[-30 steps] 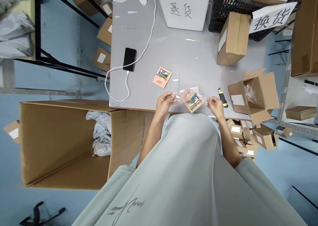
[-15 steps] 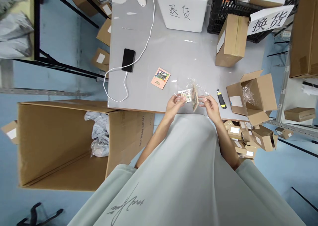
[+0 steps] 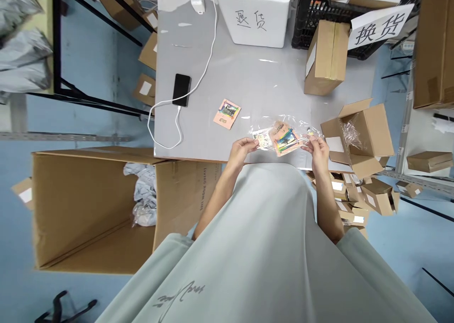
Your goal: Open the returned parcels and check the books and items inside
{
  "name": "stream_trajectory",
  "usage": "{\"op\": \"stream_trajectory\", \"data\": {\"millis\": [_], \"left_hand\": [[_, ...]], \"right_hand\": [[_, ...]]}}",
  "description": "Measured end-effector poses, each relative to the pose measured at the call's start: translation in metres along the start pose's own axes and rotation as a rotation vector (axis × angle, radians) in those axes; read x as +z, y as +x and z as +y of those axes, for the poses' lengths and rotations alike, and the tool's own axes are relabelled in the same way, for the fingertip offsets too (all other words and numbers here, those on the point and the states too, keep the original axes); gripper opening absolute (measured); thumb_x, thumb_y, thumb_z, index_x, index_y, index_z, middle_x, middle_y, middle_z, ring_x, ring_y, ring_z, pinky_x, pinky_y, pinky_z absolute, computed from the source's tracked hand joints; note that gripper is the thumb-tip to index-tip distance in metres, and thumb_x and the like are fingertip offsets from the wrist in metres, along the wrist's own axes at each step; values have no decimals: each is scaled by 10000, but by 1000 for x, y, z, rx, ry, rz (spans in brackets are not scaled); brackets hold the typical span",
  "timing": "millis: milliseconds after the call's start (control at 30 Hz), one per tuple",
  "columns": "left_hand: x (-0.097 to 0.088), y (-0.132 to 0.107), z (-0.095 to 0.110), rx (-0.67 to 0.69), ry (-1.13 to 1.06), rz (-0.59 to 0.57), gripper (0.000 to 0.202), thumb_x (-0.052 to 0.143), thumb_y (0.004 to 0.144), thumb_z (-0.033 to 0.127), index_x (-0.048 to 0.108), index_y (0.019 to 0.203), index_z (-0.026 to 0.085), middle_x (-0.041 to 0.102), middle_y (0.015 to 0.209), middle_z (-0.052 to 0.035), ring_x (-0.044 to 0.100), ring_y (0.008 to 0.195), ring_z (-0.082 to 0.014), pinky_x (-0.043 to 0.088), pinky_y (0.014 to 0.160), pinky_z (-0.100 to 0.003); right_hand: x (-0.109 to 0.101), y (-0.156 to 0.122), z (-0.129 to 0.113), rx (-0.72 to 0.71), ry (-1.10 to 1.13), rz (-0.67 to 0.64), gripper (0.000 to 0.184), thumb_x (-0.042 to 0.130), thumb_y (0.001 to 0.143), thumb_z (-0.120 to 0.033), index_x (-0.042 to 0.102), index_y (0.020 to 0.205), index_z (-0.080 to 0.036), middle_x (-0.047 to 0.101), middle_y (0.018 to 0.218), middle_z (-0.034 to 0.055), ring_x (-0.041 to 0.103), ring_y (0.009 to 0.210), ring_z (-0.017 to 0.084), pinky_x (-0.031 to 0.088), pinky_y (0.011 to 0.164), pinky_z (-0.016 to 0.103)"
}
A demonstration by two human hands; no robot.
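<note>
Over the near edge of the grey table (image 3: 248, 72), both my hands hold a clear plastic sleeve (image 3: 283, 129) with colourful pink cards (image 3: 285, 138) in it. My left hand (image 3: 243, 149) pinches the sleeve's left end, where a smaller pale card (image 3: 262, 137) shows. My right hand (image 3: 319, 148) is closed on the right end. A second pink card (image 3: 227, 113) lies flat on the table, farther left and beyond my hands.
A black phone (image 3: 181, 89) on a white cable (image 3: 209, 53) lies at the table's left. A white bin (image 3: 255, 15), a black crate (image 3: 333, 1) and a closed carton (image 3: 326, 58) stand at the back. An open box (image 3: 362, 134) sits right, a large open carton (image 3: 106, 205) on the floor left.
The cards, edge-on half a second ago, have turned face up again. My hands have spread apart, stretching the sleeve wider. My right hand now covers the spot where the yellow-black cutter lay.
</note>
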State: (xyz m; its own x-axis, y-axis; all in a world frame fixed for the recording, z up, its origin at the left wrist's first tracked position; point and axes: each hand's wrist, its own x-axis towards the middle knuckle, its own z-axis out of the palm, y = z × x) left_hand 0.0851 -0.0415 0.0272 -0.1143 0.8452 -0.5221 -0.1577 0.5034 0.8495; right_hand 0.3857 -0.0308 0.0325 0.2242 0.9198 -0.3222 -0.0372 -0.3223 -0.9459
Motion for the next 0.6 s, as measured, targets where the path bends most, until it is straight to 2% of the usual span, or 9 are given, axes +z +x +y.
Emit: {"op": "stream_trajectory", "data": {"millis": [167,333,500,600], "left_hand": [[5,1,11,27,-31,-45,387,971,704,524,751,796,218,799,877,-73,783,942,-273,644,1016,-478],[-1,3,32,68,-117,-82,325,939,737,455,728,776,211,779,851,-72,812,974,-282,640,1032,-473],[-4,-10,43,50,-178,-262,370,962,772,466,690,776,215,828,1043,-109,832,1147,-357,648,1076,-526],[-3,-9,34,23,-199,-270,439,964,787,527,647,796,224,841,1169,-118,834,1198,-374,663,1051,-525]], "right_hand": [[-7,10,8,-2,-12,31,453,708,902,-711,586,939,-276,816,1041,81,795,942,231,719,806,363],[-19,23,16,8,46,157,401,628,915,-672,544,918,-280,806,1064,97,822,983,256,698,816,364],[-34,28,27,22,5,111,406,644,918,-683,542,936,-290,814,1085,98,825,1003,272,700,834,386],[-33,30,40,70,7,73,440,657,902,-713,562,963,-288,822,1084,84,824,979,270,698,821,389]]}}
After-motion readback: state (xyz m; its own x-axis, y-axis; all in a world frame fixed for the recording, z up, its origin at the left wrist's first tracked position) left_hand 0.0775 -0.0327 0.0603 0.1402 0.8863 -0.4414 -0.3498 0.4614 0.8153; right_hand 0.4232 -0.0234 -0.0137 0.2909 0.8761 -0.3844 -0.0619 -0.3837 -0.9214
